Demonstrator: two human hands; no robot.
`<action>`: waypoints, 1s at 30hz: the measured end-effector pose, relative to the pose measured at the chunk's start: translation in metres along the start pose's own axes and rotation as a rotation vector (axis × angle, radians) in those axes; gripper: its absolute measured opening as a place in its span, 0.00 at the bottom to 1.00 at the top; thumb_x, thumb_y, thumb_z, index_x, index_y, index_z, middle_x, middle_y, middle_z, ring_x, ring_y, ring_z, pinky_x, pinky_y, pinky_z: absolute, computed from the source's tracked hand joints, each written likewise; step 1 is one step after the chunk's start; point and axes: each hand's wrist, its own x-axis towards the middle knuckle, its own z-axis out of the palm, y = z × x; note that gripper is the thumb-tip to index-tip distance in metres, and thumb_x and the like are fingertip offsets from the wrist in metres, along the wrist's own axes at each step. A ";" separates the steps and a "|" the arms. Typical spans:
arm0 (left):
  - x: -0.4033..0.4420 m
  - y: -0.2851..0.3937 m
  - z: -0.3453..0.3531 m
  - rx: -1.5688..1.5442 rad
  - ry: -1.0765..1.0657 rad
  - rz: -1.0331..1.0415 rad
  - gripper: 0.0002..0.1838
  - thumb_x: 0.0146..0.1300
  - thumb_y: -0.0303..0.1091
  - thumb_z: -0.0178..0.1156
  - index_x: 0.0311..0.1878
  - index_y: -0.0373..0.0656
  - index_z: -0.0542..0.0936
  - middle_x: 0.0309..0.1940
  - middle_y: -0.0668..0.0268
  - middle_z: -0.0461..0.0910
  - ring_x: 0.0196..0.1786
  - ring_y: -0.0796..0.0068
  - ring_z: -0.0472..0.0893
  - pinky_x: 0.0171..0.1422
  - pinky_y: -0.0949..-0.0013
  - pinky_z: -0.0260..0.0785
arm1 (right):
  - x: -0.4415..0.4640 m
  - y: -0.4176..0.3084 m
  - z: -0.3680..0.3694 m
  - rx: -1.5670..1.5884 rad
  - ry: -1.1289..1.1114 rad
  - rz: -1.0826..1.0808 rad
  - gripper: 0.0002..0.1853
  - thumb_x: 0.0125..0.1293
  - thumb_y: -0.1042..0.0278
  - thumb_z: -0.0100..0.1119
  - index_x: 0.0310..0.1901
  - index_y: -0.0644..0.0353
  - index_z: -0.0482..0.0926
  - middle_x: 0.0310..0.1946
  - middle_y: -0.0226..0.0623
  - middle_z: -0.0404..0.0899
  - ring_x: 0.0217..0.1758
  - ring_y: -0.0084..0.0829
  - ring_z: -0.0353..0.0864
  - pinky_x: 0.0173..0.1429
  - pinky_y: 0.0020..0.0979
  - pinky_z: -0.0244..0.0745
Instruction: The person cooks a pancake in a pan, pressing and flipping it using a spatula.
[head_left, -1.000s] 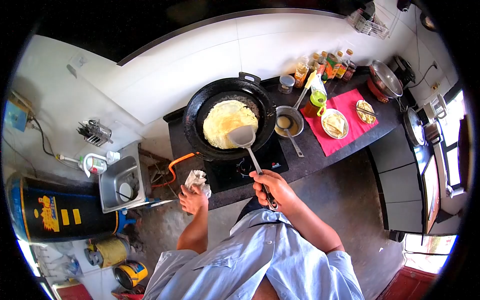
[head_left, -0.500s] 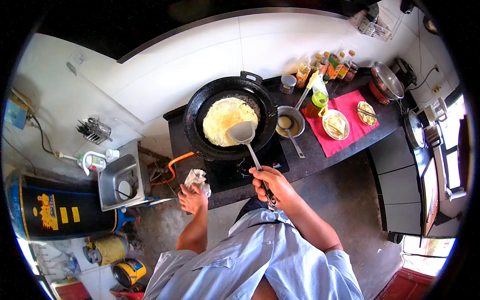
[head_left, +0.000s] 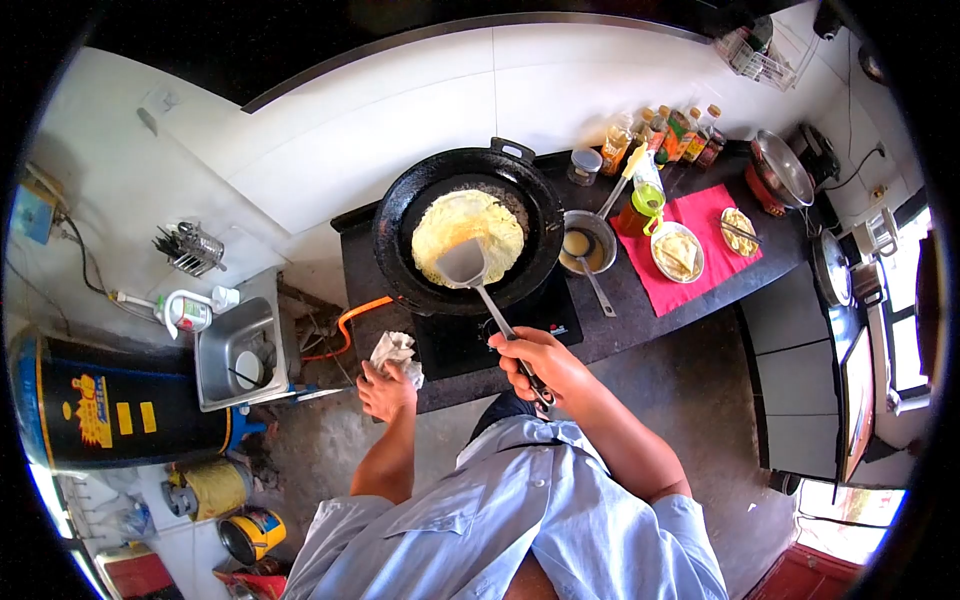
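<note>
My right hand (head_left: 545, 365) is closed round the dark handle of a metal wok spatula (head_left: 463, 264). The spatula's broad blade lies at the near edge of a round, thin yellow pancake (head_left: 490, 222) in a large black wok (head_left: 395, 215). At the counter's front edge my left hand (head_left: 388, 392) grips a crumpled whitish cloth (head_left: 396, 352), whose upper part shows beyond the fingers. Right of the wok is a saucepan (head_left: 600, 232) with pale batter and a ladle (head_left: 597, 285) in it.
A red cloth (head_left: 665, 285) carries a bowl of folded pancakes (head_left: 678, 252), a smaller dish with chopsticks (head_left: 740, 230) and a green-topped jug (head_left: 640, 208). Several bottles (head_left: 690, 135) line the wall. A sink (head_left: 205, 345) is at left, near an orange hose (head_left: 350, 320).
The spatula blade has shifted left and slightly down over the pancake, toward its near edge. My left hand stays at the cloth. The whole view has shifted slightly.
</note>
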 end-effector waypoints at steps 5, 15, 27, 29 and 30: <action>0.000 0.000 0.000 0.001 0.006 -0.001 0.38 0.75 0.67 0.47 0.80 0.59 0.69 0.76 0.54 0.70 0.75 0.51 0.72 0.72 0.44 0.66 | 0.021 -0.002 0.005 0.022 0.001 0.027 0.11 0.77 0.62 0.63 0.52 0.59 0.79 0.29 0.29 0.74 0.21 0.21 0.72 0.20 0.26 0.64; 0.001 0.000 0.001 -0.016 0.008 0.007 0.38 0.75 0.68 0.46 0.81 0.59 0.69 0.76 0.55 0.70 0.75 0.51 0.72 0.72 0.42 0.66 | 0.036 -0.011 0.002 0.114 -0.043 -0.033 0.10 0.76 0.61 0.65 0.48 0.57 0.79 0.27 0.30 0.76 0.20 0.22 0.74 0.19 0.29 0.65; 0.002 -0.003 0.006 0.009 0.027 0.017 0.37 0.75 0.68 0.47 0.80 0.60 0.70 0.75 0.54 0.71 0.73 0.50 0.73 0.69 0.42 0.67 | 0.029 -0.008 -0.024 0.284 0.002 -0.015 0.10 0.79 0.64 0.56 0.56 0.57 0.75 0.30 0.30 0.75 0.23 0.24 0.73 0.22 0.30 0.64; 0.002 -0.004 0.008 0.018 0.029 0.019 0.37 0.75 0.68 0.46 0.80 0.60 0.69 0.75 0.54 0.70 0.73 0.50 0.73 0.70 0.43 0.67 | 0.022 0.000 -0.019 0.331 0.001 -0.016 0.10 0.80 0.64 0.56 0.56 0.56 0.75 0.30 0.30 0.75 0.23 0.24 0.73 0.22 0.30 0.65; 0.001 -0.003 0.006 0.018 0.026 0.020 0.37 0.75 0.68 0.46 0.80 0.60 0.69 0.75 0.54 0.70 0.73 0.50 0.73 0.70 0.43 0.67 | 0.018 0.005 -0.016 0.355 0.002 -0.017 0.10 0.80 0.64 0.56 0.56 0.56 0.76 0.30 0.30 0.75 0.23 0.25 0.73 0.22 0.30 0.65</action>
